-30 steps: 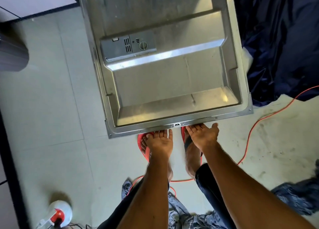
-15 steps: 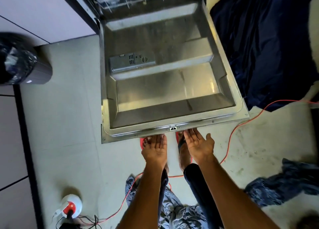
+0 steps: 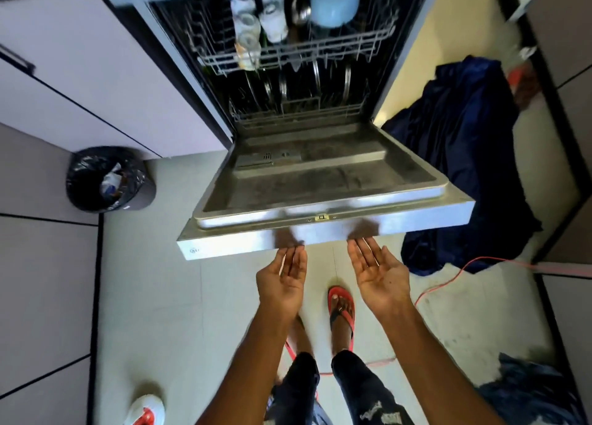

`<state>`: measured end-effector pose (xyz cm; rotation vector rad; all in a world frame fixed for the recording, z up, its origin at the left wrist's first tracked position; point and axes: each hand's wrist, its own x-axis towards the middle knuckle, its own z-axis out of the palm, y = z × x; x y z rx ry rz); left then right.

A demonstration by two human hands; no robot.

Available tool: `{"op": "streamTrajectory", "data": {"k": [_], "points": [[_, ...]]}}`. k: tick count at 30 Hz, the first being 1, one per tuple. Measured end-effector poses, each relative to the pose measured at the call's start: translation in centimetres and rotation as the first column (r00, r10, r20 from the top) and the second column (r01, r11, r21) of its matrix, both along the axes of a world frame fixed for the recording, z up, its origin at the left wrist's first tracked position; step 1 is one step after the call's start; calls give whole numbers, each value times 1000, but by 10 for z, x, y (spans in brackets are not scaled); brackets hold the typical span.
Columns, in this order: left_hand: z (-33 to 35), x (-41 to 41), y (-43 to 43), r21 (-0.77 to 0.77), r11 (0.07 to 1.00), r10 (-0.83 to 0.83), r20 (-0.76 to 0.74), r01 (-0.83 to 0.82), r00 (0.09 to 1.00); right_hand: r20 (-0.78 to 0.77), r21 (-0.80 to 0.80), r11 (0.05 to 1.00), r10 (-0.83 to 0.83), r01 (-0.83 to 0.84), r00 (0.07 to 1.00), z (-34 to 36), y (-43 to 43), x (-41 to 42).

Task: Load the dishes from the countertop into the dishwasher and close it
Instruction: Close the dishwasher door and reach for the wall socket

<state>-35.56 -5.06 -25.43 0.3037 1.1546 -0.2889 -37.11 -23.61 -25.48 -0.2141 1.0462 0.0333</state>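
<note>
Stainless dishwasher door [image 3: 320, 181] partly open, tilted, inner panel facing up. Upper rack [image 3: 368, 45] holds clear glasses [image 3: 245, 24] at left, pale blue bowl [image 3: 334, 0] at right. Plates [image 3: 347, 81] stand on edge in lower rack [image 3: 298, 113].

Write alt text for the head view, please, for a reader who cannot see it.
The left hand and right hand, open and palms up, reach the front edge of a partly raised dishwasher door. Behind it, racks hold glasses, a blue bowl and plates. A bin stands at left.
</note>
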Motion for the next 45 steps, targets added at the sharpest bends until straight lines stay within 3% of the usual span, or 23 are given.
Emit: {"op": "streamTrajectory", "data": {"k": [6,8,10,11,12,13,14,16,17,18,20,22,24,25,27,29,32,34,38,45], "points": [[53,59,-5,31,1000,-12,207,6,978,138,-24,999,47,-44,989,47,3,67],[65,79,-7,77,997,-46,307,24,951,254,-41,997,70,-62,965,60,4,88],[78,103,-9,173,983,-131,417,63,899,365,-192,972,202,-138,909,72,6,109],[84,115,-11,236,968,-185,455,82,871,380,-343,921,319,-188,868,78,7,120],[90,127,-14,293,951,-230,478,93,848,327,-549,802,466,-237,822,84,9,130],[96,137,-16,340,935,-264,489,97,831,188,-759,594,590,-265,785,89,11,138],[100,146,-18,380,920,-293,495,99,818,6,-916,315,634,-251,773,92,12,144],[106,161,-21,446,888,-351,503,110,790,-217,-969,-224,589,-100,778,98,15,155],[107,167,-21,479,870,-380,503,116,777,-273,-911,-412,588,-8,761,100,17,161],[107,172,-22,513,849,-412,496,124,765,-333,-841,-538,606,63,723,99,17,168],[106,183,-20,591,793,-490,479,145,728,-465,-738,-663,633,123,620,92,15,182],[104,192,-18,679,716,-585,455,164,672,-588,-656,-746,601,116,541,82,11,195],[101,201,-16,790,587,-692,379,174,615,-671,-561,-821,528,110,520,77,7,207],[101,206,-15,872,459,-762,289,169,579,-692,-523,-845,495,108,525,77,7,212],[102,212,-16,990,91,-857,25,104,514,-712,-480,-871,455,103,534,79,8,222],[105,211,-15,978,-208,-821,-188,25,539,-723,-464,-881,438,93,534,82,10,228],[102,209,2,840,-537,-684,-377,-81,624,-737,-456,-886,427,81,524,87,12,235],[92,216,19,694,-694,-643,-478,-191,598,-739,-461,-884,430,77,518,90,12,241],[78,232,34,548,-789,-609,-638,-278,471,-747,-469,-880,437,67,502,94,14,254],[77,250,35,473,-840,-540,-683,-265,492,-734,-472,-879,436,70,521,91,14,263]]}}
